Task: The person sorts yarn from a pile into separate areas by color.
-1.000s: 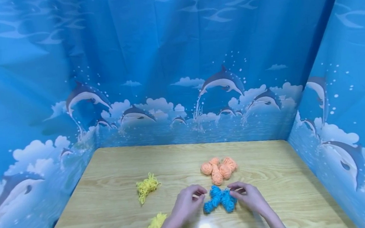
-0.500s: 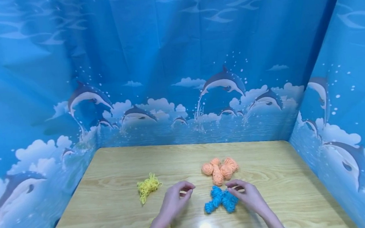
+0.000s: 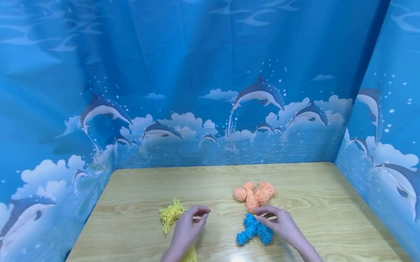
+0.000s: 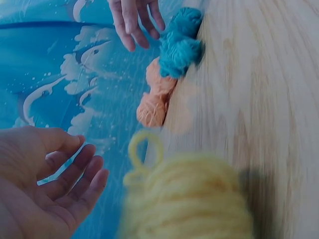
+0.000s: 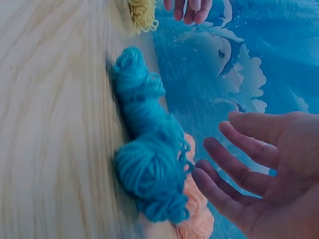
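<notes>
My left hand hovers between two yellow yarn bundles, fingers loosely bent and holding nothing. The farther one is a loose, loopy tangle of yellow yarn; the nearer is a wound yellow yarn ball, partly hidden by my forearm and large in the left wrist view. My right hand is just above the blue yarn balls, its relaxed fingers spread with nothing between them. In the right wrist view the blue yarn lies beside my fingertips, several small bundles in a cluster.
Several peach yarn balls lie grouped behind the blue ones. Everything rests on a light wooden table. A blue curtain printed with dolphins hangs behind the table and along both sides.
My left hand has moved left, away from the blue yarn and toward the yellow bundles. My right hand stays near the blue yarn, shifting only slightly left. The yarn has not visibly been moved.
</notes>
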{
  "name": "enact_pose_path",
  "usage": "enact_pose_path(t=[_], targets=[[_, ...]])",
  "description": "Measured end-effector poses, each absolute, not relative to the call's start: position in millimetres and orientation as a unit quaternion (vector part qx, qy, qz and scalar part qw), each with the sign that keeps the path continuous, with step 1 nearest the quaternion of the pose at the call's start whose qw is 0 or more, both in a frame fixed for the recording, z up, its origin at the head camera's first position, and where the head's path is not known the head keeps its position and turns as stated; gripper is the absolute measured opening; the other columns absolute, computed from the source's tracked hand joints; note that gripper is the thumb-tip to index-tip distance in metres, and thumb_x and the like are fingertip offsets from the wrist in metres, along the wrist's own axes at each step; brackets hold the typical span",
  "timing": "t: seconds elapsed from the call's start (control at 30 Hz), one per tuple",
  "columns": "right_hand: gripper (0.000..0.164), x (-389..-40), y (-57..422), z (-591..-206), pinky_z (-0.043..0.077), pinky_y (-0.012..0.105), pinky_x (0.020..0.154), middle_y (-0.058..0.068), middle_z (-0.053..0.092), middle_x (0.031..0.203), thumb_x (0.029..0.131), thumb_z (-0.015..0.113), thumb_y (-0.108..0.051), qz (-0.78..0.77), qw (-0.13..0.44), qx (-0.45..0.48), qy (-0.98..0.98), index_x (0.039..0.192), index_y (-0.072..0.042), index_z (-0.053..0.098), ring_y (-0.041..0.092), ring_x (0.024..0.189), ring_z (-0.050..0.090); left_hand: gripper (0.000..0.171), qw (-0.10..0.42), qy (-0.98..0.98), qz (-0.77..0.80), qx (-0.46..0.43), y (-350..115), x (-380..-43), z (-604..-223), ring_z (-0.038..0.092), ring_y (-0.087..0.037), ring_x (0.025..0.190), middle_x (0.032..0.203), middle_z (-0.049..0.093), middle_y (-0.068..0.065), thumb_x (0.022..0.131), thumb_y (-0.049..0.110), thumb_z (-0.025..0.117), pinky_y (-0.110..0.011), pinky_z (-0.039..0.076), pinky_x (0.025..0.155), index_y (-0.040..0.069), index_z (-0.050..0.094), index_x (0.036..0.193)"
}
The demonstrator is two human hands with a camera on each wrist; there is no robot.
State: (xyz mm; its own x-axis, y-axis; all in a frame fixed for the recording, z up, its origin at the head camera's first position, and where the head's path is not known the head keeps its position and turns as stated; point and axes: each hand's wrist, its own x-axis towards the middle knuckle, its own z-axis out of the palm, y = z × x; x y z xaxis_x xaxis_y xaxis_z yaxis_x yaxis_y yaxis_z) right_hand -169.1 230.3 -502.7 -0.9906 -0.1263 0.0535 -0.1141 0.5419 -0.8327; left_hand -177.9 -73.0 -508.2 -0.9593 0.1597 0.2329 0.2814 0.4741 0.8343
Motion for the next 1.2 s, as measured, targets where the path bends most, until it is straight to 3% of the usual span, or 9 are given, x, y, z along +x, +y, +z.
enact_pose_path(t=[0.37, 0.57, 0.97, 1.2], targets=[[0.021, -169, 209, -499, 0.057, 0.020, 0.079, 0.009, 0.073, 0.111, 0.096, 0.071, -0.017, -0.485, 0.022, -0.118, 0.866, 0.115, -0.008, 0.073, 0.025, 0.099, 0.068, 0.019, 0.089, -0.842, -0.524, -0.096, -98, -178, -508, 0.070, -0.021, 0.099, 0.102, 0.074, 0.000, 0.092, 0.001, 0.070, -0.024, 0.059, 0.082, 0.013, 0.074, 0.105], [0.020, -167, 191, -497, 0.057, 0.020, 0.077, 0.010, 0.073, 0.110, 0.097, 0.069, -0.018, -0.476, 0.030, -0.160, 0.864, 0.115, -0.010, 0.073, 0.020, 0.094, 0.069, 0.020, 0.095, -0.842, -0.525, -0.077, -111, -177, -508, 0.070, -0.021, 0.100, 0.104, 0.074, -0.001, 0.091, -0.001, 0.070, -0.024, 0.059, 0.085, 0.013, 0.074, 0.106], [0.022, -164, 151, -508, 0.060, 0.023, 0.076, 0.010, 0.073, 0.111, 0.096, 0.071, -0.014, -0.478, 0.064, -0.225, 0.847, 0.116, -0.006, 0.072, 0.017, 0.093, 0.069, 0.022, 0.123, -0.842, -0.522, -0.067, -134, -178, -512, 0.071, -0.028, 0.101, 0.107, 0.075, -0.008, 0.090, -0.004, 0.070, -0.034, 0.060, 0.088, 0.006, 0.073, 0.109], [0.022, -157, 122, -510, 0.059, 0.023, 0.079, 0.009, 0.073, 0.110, 0.093, 0.073, -0.013, -0.478, 0.077, -0.262, 0.835, 0.115, -0.009, 0.073, 0.013, 0.094, 0.068, 0.025, 0.131, -0.847, -0.510, -0.071, -147, -182, -514, 0.069, -0.033, 0.107, 0.114, 0.073, -0.014, 0.091, -0.002, 0.071, -0.042, 0.058, 0.093, 0.003, 0.071, 0.115]])
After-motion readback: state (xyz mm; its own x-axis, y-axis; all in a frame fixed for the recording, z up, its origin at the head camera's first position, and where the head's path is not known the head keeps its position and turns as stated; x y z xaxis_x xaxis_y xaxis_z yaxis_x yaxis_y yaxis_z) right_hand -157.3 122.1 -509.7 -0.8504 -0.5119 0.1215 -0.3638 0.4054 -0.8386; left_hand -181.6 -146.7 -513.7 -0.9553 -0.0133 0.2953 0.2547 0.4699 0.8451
